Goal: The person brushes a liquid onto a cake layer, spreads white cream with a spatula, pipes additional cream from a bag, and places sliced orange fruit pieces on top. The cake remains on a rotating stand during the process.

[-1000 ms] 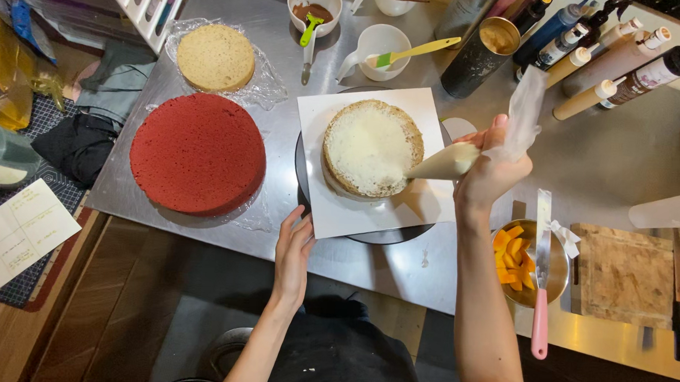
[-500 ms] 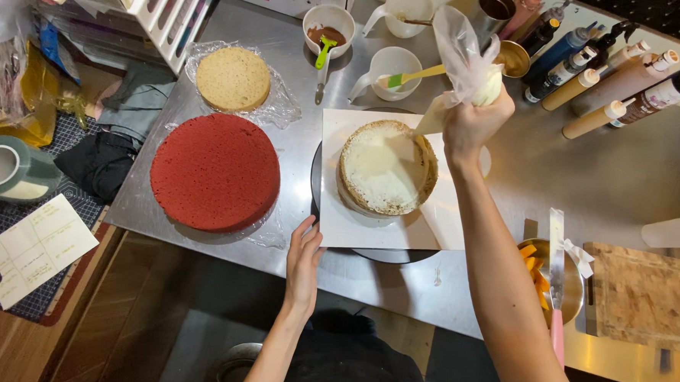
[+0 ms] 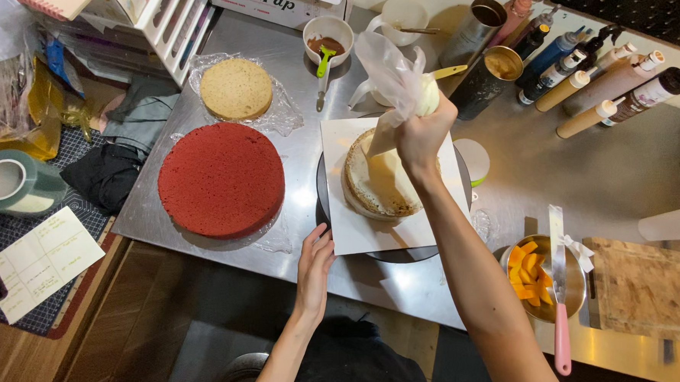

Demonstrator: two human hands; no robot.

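Head view: my right hand, closed around the piping bag, has returned above the cream-topped cake at mid-counter, resuming piping, while my left hand, fingers flat, steadies the turntable's near edge.

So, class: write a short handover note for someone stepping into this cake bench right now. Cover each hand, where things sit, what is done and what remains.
Right hand: gripping a piping bag of cream, tip down over the pale cake layer.
Left hand: fingers on the near edge of the white board on the turntable.
Things: red cake layer to the left, small pale layer behind it, bowl of orange fruit pieces to the right.
Done: cream covers part of the layer.
Left: the browned rim is uncovered; the other layers are unstacked.
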